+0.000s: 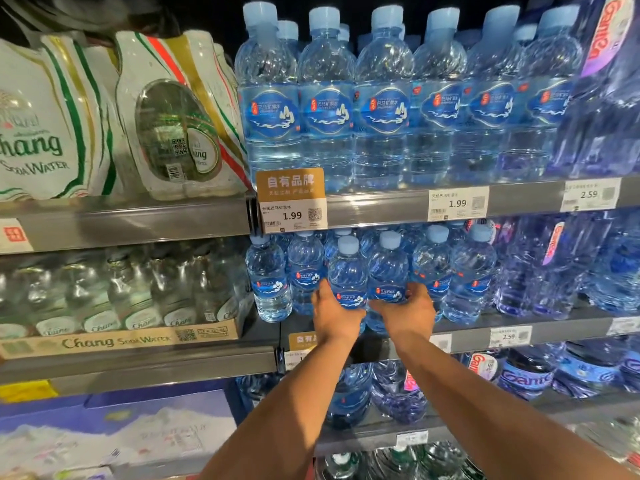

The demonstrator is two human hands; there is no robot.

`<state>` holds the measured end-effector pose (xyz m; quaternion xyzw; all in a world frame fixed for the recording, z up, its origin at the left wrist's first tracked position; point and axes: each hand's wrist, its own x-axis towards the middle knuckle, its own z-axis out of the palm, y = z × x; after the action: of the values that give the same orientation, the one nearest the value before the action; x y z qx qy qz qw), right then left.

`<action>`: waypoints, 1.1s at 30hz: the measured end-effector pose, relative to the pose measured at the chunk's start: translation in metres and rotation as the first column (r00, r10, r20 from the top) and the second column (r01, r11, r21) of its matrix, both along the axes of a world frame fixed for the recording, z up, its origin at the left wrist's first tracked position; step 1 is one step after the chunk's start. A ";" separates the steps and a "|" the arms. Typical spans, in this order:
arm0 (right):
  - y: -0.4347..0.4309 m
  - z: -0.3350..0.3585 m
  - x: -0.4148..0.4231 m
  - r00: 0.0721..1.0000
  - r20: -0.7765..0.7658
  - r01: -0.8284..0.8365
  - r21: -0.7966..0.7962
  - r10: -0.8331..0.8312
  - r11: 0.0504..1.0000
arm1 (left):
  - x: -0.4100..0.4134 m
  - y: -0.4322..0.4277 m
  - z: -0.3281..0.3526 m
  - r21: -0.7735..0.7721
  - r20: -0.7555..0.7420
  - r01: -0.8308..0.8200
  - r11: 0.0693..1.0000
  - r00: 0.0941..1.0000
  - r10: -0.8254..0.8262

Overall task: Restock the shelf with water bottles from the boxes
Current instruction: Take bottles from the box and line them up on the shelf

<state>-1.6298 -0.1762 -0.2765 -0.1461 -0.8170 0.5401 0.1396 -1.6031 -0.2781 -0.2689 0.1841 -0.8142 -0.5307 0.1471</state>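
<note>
Each of my hands holds a small blue-labelled water bottle upright at the front of the middle shelf [571, 327]. My left hand [334, 315] grips the lower part of one bottle [347, 271]. My right hand [407, 311] grips the bottle [388, 268] right beside it. Both bottles have pale blue caps and stand in front of several identical bottles [467, 275] in the same row. Their bases are hidden by my hands.
The shelf above carries larger bottles of the same brand [325, 98] behind price tags [292, 202]. Chang soda water packs [173, 116] and a tray of glass bottles [121, 306] fill the left bay. Purple-labelled bottles [588, 265] stand to the right. Boxed goods [121, 431] sit lower left.
</note>
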 end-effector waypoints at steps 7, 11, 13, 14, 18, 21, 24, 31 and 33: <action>0.003 0.002 0.000 0.998 0.054 0.037 -0.040 -0.035 0.999 | 0.001 -0.006 -0.001 -0.022 0.006 0.003 1.000 1.000 -0.002; 0.009 0.003 -0.001 0.997 0.066 0.053 -0.041 -0.050 0.998 | 0.001 -0.007 -0.002 -0.019 0.002 0.007 1.000 1.000 -0.007; 0.009 0.005 0.000 0.996 0.076 0.053 -0.057 -0.048 0.997 | 0.001 -0.007 -0.001 -0.018 0.012 0.020 1.000 1.000 -0.020; 0.009 0.005 0.001 0.995 0.081 0.058 -0.073 -0.052 0.996 | 0.002 -0.006 0.000 -0.015 0.020 0.026 1.000 0.999 -0.025; 0.003 -0.003 0.010 0.990 -0.028 0.130 -0.225 -0.140 0.966 | 0.008 -0.001 0.014 0.159 -0.014 0.012 0.987 1.000 -0.009; -0.011 -0.002 0.025 0.983 -0.177 -0.009 -0.329 -0.052 0.944 | 0.013 0.004 0.023 0.384 -0.139 -0.036 0.922 0.986 0.096; -0.027 0.004 0.030 0.976 -0.175 -0.194 -0.442 0.128 0.876 | 0.016 0.008 0.022 0.552 -0.148 -0.067 0.831 0.973 0.176; -0.033 0.007 0.036 0.949 -0.115 -0.310 -0.514 0.293 0.800 | 0.008 -0.004 0.011 0.582 -0.159 -0.034 0.812 0.975 0.155; -0.032 0.008 0.038 0.947 -0.092 -0.310 -0.506 0.307 0.805 | 0.008 -0.003 0.013 0.559 -0.158 -0.044 0.828 0.975 0.158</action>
<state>-1.5916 -0.2086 -0.2684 -0.0418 -0.6551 0.7543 0.0084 -1.5949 -0.2810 -0.2561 0.2082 -0.5969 -0.7497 0.1956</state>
